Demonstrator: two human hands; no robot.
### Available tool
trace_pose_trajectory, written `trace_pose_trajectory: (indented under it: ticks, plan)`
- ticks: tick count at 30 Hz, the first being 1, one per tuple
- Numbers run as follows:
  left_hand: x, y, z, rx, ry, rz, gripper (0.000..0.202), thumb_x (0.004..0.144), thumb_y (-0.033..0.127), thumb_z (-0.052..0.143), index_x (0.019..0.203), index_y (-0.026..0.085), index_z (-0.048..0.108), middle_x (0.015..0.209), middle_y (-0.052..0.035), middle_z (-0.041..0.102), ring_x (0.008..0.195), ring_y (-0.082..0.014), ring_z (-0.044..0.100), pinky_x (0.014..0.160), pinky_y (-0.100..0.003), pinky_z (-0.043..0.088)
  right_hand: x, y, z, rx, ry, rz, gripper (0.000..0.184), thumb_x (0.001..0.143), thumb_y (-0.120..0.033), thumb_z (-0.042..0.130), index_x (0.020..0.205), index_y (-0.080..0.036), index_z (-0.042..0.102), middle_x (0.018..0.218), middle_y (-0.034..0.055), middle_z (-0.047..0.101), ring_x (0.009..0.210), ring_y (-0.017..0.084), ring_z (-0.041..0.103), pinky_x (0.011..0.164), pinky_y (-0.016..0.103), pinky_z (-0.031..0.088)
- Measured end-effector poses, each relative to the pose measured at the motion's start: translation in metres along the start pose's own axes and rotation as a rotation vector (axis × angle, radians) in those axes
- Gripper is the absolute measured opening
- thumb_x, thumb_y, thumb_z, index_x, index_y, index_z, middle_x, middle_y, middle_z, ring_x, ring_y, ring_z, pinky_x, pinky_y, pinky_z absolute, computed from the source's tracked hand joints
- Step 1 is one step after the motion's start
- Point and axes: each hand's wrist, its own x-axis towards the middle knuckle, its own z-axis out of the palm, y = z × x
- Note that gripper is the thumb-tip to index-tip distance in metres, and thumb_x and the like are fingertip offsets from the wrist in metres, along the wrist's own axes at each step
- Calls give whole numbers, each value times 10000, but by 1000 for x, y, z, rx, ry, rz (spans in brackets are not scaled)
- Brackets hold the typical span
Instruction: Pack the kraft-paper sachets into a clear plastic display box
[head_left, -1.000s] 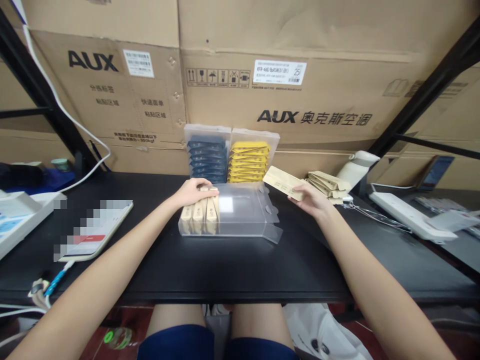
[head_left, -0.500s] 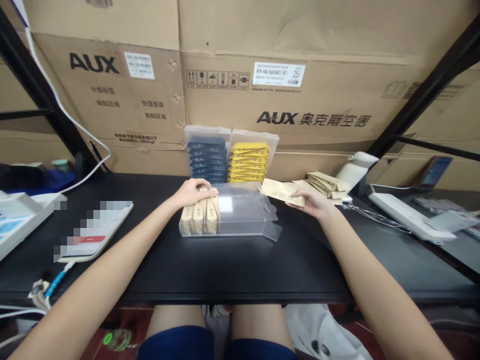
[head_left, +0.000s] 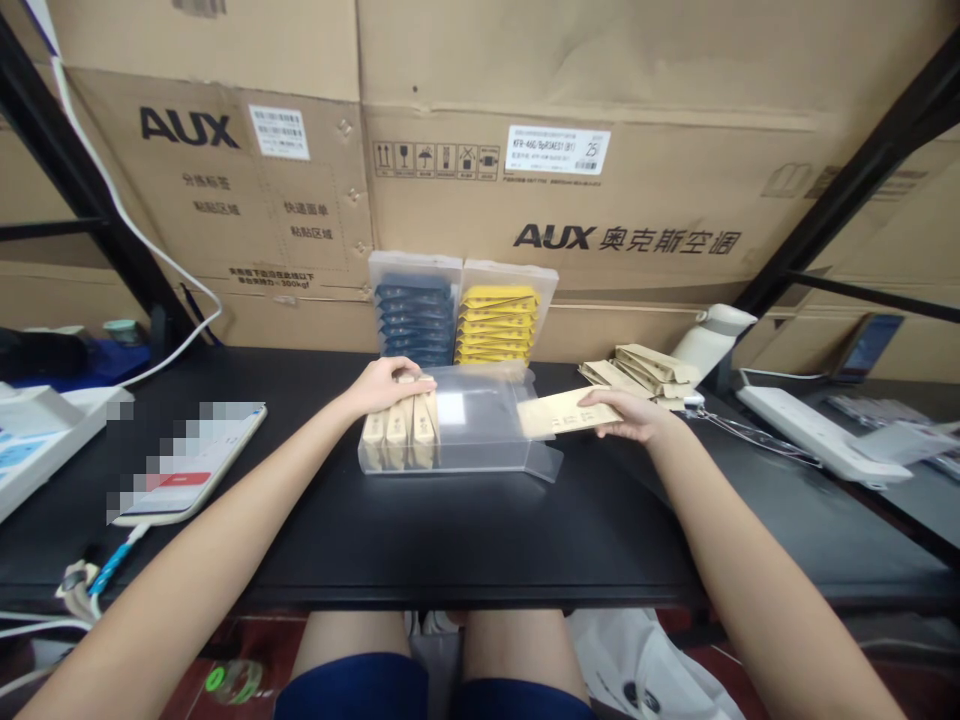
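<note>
A clear plastic box (head_left: 480,455) lies on the black desk, its flapped end toward the right. Several beige paper packets (head_left: 400,425) stand side by side in its left end. My left hand (head_left: 390,385) is closed over the box's far left edge, its fingers curled onto the tops of the packets. Between the fingers and thumb of my right hand (head_left: 630,415) is one flat beige packet (head_left: 566,411), its left end at the box's flapped end. Whether that end is inside the box, I cannot tell for sure.
Beige packets (head_left: 654,372) are piled at the back right by a white bottle (head_left: 712,340). Upright clear boxes of blue packets (head_left: 415,320) and yellow packets (head_left: 496,325) stand against the cardboard. A phone (head_left: 199,465) lies left; a power strip (head_left: 817,432) lies right.
My right hand has brought its packet lower, to the box's flapped end, and the packet has turned more level. My left hand and the box have not moved.
</note>
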Motion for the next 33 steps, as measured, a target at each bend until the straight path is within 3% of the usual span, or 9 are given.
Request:
trace_pose_trajectory:
  ticks: [3, 6, 11, 16, 19, 26, 33]
  plan:
    - [0, 0, 0, -7, -2, -7, 532, 643, 643, 678, 940, 202, 705, 1000, -53, 707, 945, -254, 617, 818, -333, 440, 3, 3, 4, -18, -5, 6, 152, 637, -156, 716, 779, -148, 663, 664, 50, 690, 506, 122, 608, 365, 178, 522]
    - [-1, 1, 0, -8, -1, -8, 530, 642, 646, 676, 933, 204, 704, 1005, -53, 707, 946, -258, 617, 816, -335, 440, 4, 7, 7, -24, -108, -35, 250, 615, -155, 767, 850, -134, 682, 733, 62, 715, 555, 134, 642, 425, 191, 557]
    - [0, 1, 0, -3, -2, -1, 531, 645, 650, 670, 928, 202, 705, 983, -52, 707, 917, -251, 616, 804, -334, 438, 5, 16, 8, 90, -325, -159, 443, 551, -89, 817, 965, -172, 681, 966, 62, 737, 792, 173, 709, 658, 230, 603]
    - [1, -1, 1, -6, 2, -1, 530, 645, 651, 670, 922, 202, 707, 966, -47, 705, 898, -242, 613, 791, -329, 436, 5, 18, 18, 185, -456, -294, 584, 531, -48, 816, 1078, -191, 666, 1160, 79, 689, 1052, 212, 659, 909, 310, 533]
    - [1, 0, 2, -26, -4, 3, 515, 647, 639, 675, 923, 205, 707, 968, -43, 707, 904, -242, 615, 792, -327, 437, 2, 15, 31, 187, -482, -355, 603, 548, -49, 811, 1113, -198, 663, 1204, 85, 668, 1108, 210, 631, 960, 311, 486]
    - [-1, 4, 6, -74, -34, 42, 499, 657, 621, 665, 918, 198, 708, 970, -47, 710, 926, -253, 622, 821, -344, 440, -3, 9, 62, 163, -518, -431, 565, 548, -147, 837, 1089, -197, 682, 1071, 65, 718, 974, 185, 673, 924, 290, 491]
    - [-5, 14, 14, -81, -71, 75, 525, 663, 645, 647, 940, 202, 700, 1008, -45, 706, 960, -263, 618, 847, -350, 443, -8, 5, 84, -94, -535, -438, 641, 625, -191, 793, 1240, -246, 619, 1304, 52, 610, 1216, 256, 551, 1020, 378, 442]
